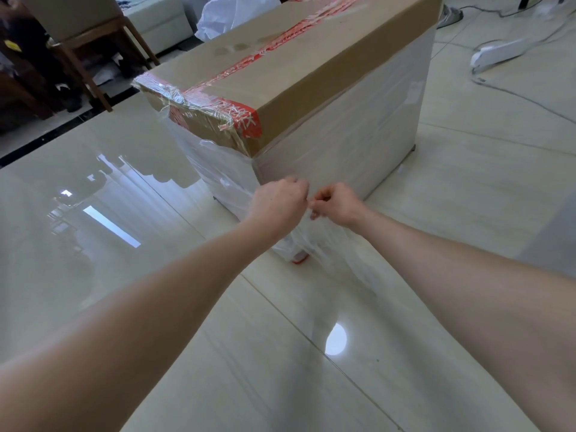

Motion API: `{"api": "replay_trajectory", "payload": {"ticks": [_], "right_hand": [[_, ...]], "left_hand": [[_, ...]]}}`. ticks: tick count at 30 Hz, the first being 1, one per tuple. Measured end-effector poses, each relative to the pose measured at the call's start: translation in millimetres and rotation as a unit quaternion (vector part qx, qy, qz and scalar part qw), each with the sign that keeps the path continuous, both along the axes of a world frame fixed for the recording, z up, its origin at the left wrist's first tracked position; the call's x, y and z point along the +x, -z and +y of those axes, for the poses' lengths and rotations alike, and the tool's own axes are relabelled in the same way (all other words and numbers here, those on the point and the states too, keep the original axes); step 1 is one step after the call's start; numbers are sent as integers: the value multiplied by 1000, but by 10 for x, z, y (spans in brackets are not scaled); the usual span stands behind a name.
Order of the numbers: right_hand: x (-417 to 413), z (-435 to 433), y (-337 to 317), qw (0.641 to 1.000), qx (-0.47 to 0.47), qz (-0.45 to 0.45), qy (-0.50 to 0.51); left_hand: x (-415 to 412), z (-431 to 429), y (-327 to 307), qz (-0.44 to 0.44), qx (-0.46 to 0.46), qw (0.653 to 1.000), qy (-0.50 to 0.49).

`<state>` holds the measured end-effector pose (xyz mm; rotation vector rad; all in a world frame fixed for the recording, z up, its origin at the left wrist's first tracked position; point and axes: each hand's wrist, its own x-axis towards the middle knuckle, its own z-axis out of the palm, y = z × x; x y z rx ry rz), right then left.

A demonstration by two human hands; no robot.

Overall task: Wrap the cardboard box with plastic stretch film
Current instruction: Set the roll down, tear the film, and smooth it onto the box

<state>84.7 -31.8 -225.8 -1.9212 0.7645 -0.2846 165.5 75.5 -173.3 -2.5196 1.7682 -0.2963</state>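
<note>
A large cardboard box (290, 57) sealed with red-printed tape stands on the glossy tile floor. Clear stretch film (352, 145) covers its sides up to a band of bare cardboard below the top edge. At the near lower corner, my left hand (277, 204) and my right hand (338, 202) meet, fingers curled, each pinching the loose film. A bunched tail of film (324, 241) hangs beneath my hands toward the floor. A small red object (299, 258) shows at the box's bottom corner; the film roll is not clearly seen.
A wooden chair (93, 42) and a dark table stand at the back left, a white sofa (162, 17) and a white plastic bag (230, 14) behind the box. A white power strip (498, 53) with cables lies on the floor at the right.
</note>
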Motion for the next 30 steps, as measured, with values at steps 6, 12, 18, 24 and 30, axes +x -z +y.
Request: {"api": "replay_trajectory", "payload": {"ticks": [6,12,18,24,30], "right_hand": [[43,-39,76,999,-6,23,21],[65,-36,118,999,3,26,25],[31,-11,47,988,-137,59,44],[117,317,-126,937,-329,67,-101],[183,237,-166,974,-224,25,2]], "left_hand": [[42,254,316,618,-247,644,-377],[112,138,359,692,-354,477,-410],[104,177,216,677,-379,479,-411],[-4,204,40,651,-337,568,-375],[94,417,-34,237,-197,935,-174]]}}
